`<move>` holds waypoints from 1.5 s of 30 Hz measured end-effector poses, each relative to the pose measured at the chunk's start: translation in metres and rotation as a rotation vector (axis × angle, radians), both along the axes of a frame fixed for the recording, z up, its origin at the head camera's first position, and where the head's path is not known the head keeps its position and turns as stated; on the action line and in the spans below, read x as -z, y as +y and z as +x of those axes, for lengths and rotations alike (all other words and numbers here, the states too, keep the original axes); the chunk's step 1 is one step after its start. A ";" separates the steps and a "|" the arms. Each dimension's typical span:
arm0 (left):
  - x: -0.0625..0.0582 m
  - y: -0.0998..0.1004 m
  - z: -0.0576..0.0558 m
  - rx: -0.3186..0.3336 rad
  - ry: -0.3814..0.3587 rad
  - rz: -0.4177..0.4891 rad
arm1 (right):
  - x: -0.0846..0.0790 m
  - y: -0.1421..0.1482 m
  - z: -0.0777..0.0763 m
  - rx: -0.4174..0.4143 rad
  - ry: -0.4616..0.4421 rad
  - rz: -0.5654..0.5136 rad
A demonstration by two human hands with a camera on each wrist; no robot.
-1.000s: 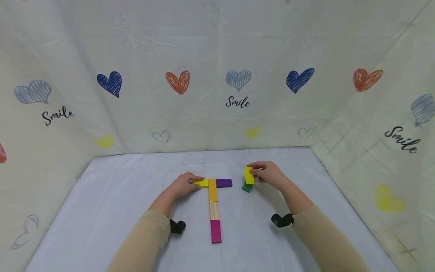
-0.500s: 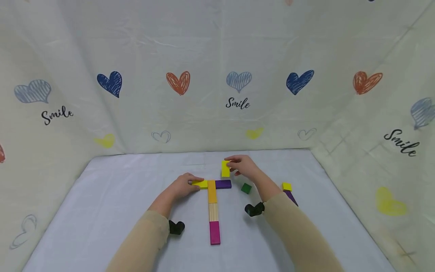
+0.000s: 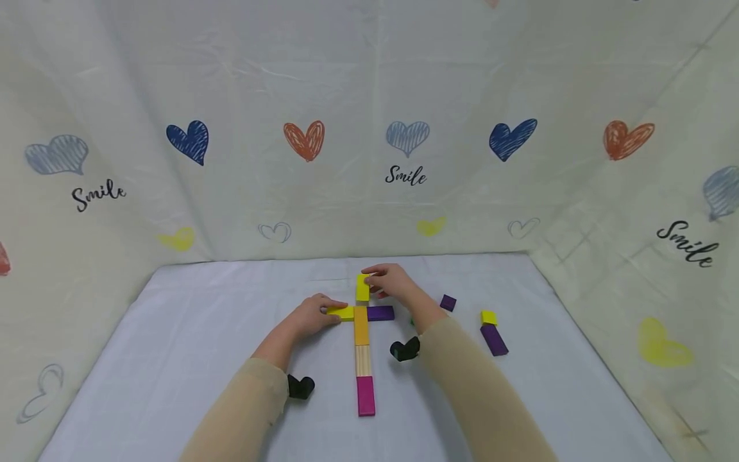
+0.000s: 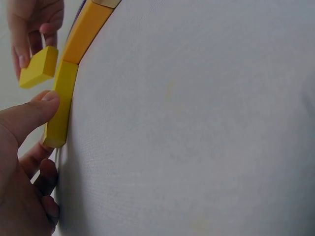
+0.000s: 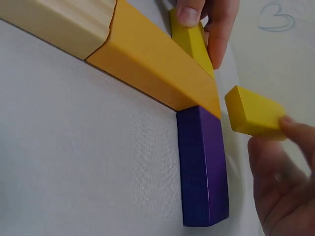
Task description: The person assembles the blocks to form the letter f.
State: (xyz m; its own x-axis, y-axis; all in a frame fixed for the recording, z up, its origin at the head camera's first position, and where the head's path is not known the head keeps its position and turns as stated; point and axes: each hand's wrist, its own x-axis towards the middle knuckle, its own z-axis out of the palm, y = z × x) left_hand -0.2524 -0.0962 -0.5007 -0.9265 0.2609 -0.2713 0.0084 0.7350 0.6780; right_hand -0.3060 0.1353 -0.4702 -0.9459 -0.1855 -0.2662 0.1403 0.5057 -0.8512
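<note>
Beige sleeves point(image 3: 237, 410) leave the head view at its near edge, and the right forearm point(image 3: 428, 314) covers all but a sliver of a green block point(image 3: 412, 321). White cloth point(image 3: 202, 359) spreads beneath; a cream sheet point(image 3: 346, 205) printed with hearts and "Smile" hangs at the far side. The right hand point(image 3: 389, 282) pinches a yellow block point(image 3: 362, 289) just beyond the far end of an orange block point(image 3: 360, 326). The left hand point(image 3: 310, 316) grips a second yellow block point(image 3: 342, 313) against the orange one's left side, opposite a purple block point(image 3: 380, 313). Nearer, a wooden block point(image 3: 362, 360) and a magenta block point(image 3: 365, 396) continue the line; loose blocks point(image 3: 494, 340) lie to the right.

From the left wrist, the left palm is cropped and the purple block is down to a thin strip. Plain cloth fills most of the view. The right hand's block is just beside the gripped one, on the far side.

From the right wrist, both hands and the wooden block are cut off. A heart outline marks the sheet beyond. A gap separates the pinched yellow block from the orange one.
</note>
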 end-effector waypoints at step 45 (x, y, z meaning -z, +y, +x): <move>0.001 -0.001 0.001 0.012 0.036 0.000 | 0.014 -0.016 0.000 -0.100 -0.002 0.247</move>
State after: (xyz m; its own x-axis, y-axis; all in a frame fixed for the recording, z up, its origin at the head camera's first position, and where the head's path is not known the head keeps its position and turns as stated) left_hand -0.2516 -0.0976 -0.5021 -0.9325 0.2715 -0.2381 0.0412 0.7349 0.6769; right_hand -0.3065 0.1197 -0.4841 -0.9256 -0.2071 -0.3168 0.0806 0.7098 -0.6998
